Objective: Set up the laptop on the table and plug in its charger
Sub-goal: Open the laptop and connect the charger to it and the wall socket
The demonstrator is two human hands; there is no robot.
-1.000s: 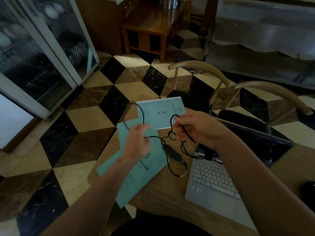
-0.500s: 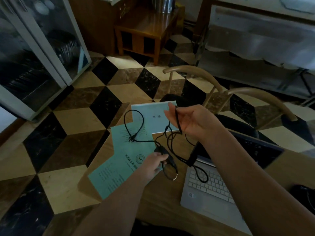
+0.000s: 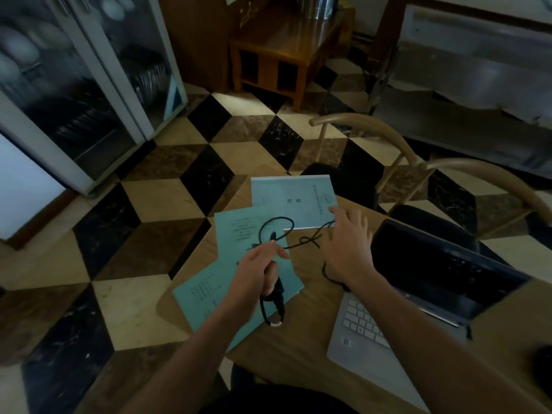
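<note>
Three pale blue-green booklets (image 3: 239, 282) lie fanned across the left end of a wooden table (image 3: 301, 345), overlapping one another; the farthest one sits nearest the table's far edge. A black charger cable (image 3: 276, 227) loops and knots over the top of them, so the papers lie under the cable. Two wooden chairs (image 3: 466, 174) with curved backs and dark seats stand pushed against the far side of the table. At the far right edge a dark rounded object (image 3: 542, 363) rests on the table, too blurred to identify.

Beyond the table the floor (image 3: 167, 201) is tiled in a cube pattern of cream, brown and black. A glass-fronted cabinet (image 3: 74, 85) holding stacked dishes stands at the left, and a low wooden side table (image 3: 283, 49) sits at the back.

An open laptop (image 3: 418, 297), silver with a dark screen, sits on the right part of the table, its screen angled toward the chairs.

The left hand (image 3: 257, 273) hovers over the booklets, fingers curled around the charger's black adapter brick (image 3: 279, 294), which hangs below the palm with a short loop of cable. The right hand (image 3: 346, 249) is just left of the laptop screen, seen from the back; its fingers point away toward the farthest booklet, and the cable runs under it. Whether it actually grips the cable cannot be told from this angle.
</note>
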